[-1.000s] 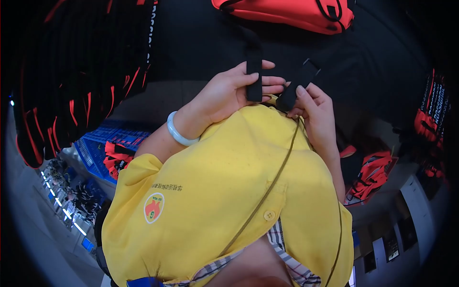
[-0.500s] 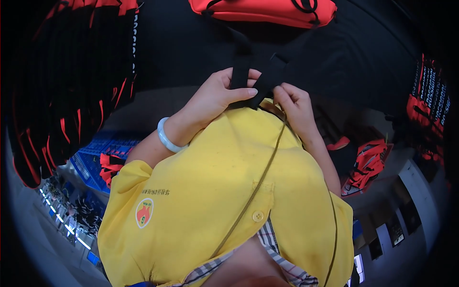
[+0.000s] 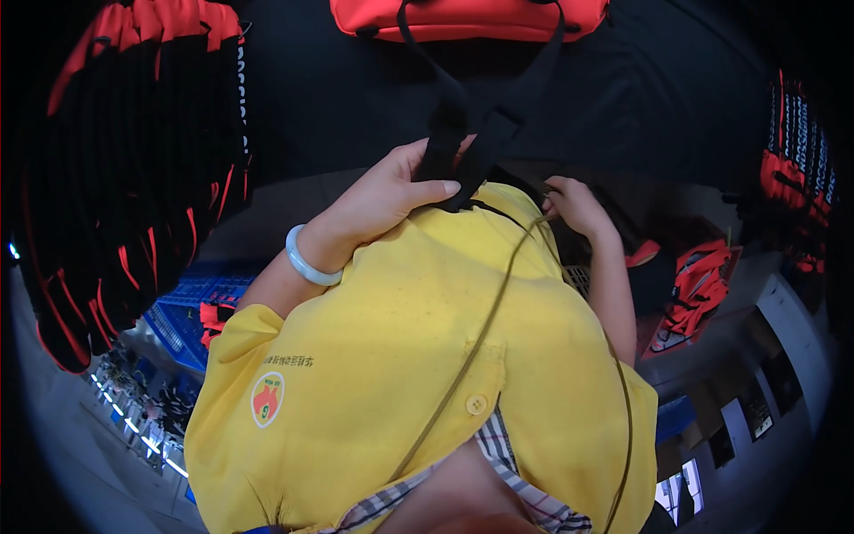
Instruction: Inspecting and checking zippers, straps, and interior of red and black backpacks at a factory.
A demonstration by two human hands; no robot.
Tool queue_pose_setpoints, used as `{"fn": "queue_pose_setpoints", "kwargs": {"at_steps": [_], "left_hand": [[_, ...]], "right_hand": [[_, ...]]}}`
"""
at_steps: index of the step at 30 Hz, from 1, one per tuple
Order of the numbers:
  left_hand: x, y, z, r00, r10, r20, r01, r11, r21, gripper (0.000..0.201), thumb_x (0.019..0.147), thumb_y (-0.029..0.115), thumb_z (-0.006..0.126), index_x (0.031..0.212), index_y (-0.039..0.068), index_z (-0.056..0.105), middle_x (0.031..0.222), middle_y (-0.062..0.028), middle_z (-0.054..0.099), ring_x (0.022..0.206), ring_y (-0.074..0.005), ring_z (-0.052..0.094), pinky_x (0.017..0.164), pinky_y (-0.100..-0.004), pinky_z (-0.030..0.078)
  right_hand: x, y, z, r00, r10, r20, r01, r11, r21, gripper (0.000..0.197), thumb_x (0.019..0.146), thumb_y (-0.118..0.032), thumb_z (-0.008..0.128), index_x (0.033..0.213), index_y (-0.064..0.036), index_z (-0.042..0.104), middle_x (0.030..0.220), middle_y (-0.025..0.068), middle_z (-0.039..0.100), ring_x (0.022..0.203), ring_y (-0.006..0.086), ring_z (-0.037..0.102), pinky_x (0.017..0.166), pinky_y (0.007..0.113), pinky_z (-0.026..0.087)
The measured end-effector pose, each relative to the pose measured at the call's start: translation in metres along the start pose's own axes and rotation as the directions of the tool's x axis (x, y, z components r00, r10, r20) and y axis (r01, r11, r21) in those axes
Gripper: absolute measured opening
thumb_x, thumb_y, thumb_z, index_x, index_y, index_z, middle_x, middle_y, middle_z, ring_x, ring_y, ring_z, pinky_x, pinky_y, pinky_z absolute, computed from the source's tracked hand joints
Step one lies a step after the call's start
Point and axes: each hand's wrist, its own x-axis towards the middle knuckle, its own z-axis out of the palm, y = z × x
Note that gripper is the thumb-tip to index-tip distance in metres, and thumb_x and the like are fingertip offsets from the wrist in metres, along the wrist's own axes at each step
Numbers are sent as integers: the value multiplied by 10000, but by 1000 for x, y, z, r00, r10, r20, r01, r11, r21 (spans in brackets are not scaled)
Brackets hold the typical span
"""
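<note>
Nearest, a yellow cotton work shirt (image 3: 418, 374) is seen. Just beyond it, the left hand (image 3: 382, 200) is clenched around two flat black woven straps (image 3: 463, 133). The straps run lengthwise away to an orange fabric bag (image 3: 471, 18) across the dark counter (image 3: 667, 98). The right hand (image 3: 576, 203) is curled beside them; whether its fingers hold anything cannot be told.

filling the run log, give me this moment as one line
left hand: grips black straps | right hand: off the straps, at yellow shirt edge | orange bag: on dark table, straps attached
</note>
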Motion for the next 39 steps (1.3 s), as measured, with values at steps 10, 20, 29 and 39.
{"fn": "queue_pose_setpoints", "kwargs": {"at_steps": [10,20,29,39], "left_hand": [[-4,3,5,998,56,43,-60,992,109,451,898,-28,534,1344,-3,470,1189,-51,603,1056,-101,562,941,-257,438],[-8,0,6,995,85,57,-93,983,159,438,902,-30,523,1337,5,483,1173,-50,609,1049,-98,557,937,-261,437],[-4,-11,-16,985,174,12,-163,895,414,415,916,-13,509,1330,-15,480,1113,-33,607,1010,-78,532,916,-234,418],[12,-29,-23,963,264,56,-219,641,735,324,868,-52,488,1180,-7,564,1006,-142,637,900,-240,619,816,-308,473]], "right_hand": [[-93,-137,3,644,-467,-607,592,806,8,260,787,-113,746,936,-27,551,723,62,584,624,144,588,583,254,472],[-79,-145,6,510,-618,-598,668,723,-177,201,810,-110,731,883,-8,573,696,97,611,592,200,624,550,271,486],[-52,-58,-17,866,-156,-475,108,986,-126,304,865,-279,658,891,17,596,769,153,666,711,286,659,653,357,501],[28,-133,-14,962,-227,-149,183,139,973,465,1007,-380,405,1279,-8,472,964,82,630,934,205,579,916,357,429]]}}
